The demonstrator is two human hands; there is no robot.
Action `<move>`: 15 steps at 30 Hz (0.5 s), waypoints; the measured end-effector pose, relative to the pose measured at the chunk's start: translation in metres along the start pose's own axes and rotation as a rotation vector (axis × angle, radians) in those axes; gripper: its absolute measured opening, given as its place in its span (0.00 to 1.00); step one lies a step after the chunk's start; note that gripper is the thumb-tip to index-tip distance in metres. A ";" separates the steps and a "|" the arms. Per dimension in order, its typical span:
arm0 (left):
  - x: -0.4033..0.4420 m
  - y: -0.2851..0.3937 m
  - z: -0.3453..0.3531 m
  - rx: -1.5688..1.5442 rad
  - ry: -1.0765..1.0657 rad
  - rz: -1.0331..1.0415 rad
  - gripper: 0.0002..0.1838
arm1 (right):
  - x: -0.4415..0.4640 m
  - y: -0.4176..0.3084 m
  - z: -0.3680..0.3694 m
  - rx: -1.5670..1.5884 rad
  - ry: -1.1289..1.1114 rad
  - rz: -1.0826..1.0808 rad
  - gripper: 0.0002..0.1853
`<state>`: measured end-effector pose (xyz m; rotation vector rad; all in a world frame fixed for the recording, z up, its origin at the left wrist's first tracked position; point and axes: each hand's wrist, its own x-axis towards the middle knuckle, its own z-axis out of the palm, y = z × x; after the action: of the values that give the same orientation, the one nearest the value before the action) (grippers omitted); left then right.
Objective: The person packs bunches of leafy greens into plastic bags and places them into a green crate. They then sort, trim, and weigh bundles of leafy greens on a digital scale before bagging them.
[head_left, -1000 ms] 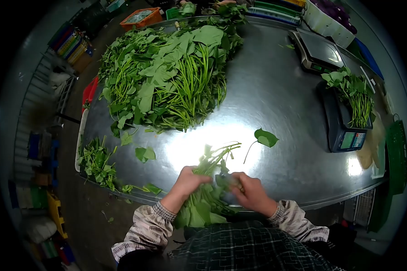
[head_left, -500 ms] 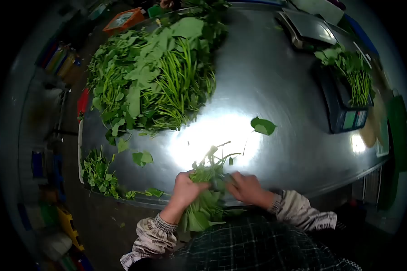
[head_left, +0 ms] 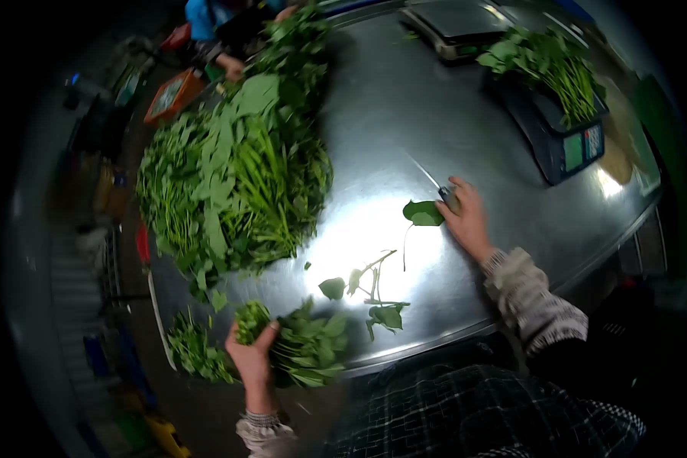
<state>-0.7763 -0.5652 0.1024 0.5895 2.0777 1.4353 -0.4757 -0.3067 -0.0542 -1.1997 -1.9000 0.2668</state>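
Note:
In my left hand [head_left: 253, 353] is a bunch of leafy greens [head_left: 309, 343], gripped around its stems with the leaves hanging toward the right, over the table's near edge. My right hand [head_left: 468, 216] reaches out over the metal table, its thumb and fingers about the dark handle of a knife [head_left: 449, 200]. The thin blade points away and to the left. Beside that hand lies a single large leaf [head_left: 423, 213] on a long stalk. Cut stems with a few leaves [head_left: 375, 286] are scattered on the tabletop between my hands.
A large heap of greens [head_left: 237, 175] covers the table's left side, and a smaller pile [head_left: 195, 351] sits at the near left corner. At right, a digital scale [head_left: 551, 164] bears another bunch [head_left: 553, 72]. A second scale [head_left: 458, 23] stands farther back. Another person's hand [head_left: 230, 66] is beyond the heap.
My hands have moved apart: the left went left with the bunch, the right went forward and right with the knife. Trimmed stems now lie on the table. The view has shifted.

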 end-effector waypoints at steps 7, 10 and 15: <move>0.006 0.046 0.079 -0.332 -0.201 0.142 0.12 | -0.144 -0.091 0.093 0.814 -0.570 0.387 0.15; 0.010 0.022 0.123 -0.361 -0.511 -0.112 0.21 | -0.055 -0.032 0.004 0.683 -0.480 0.703 0.15; 0.022 -0.043 0.209 -0.460 -0.922 -0.509 0.20 | -0.041 0.014 -0.098 0.018 -0.439 0.245 0.26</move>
<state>-0.6591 -0.4191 -0.0013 0.3762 1.0227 0.9978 -0.3861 -0.3572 -0.0238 -1.4511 -2.1077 0.7282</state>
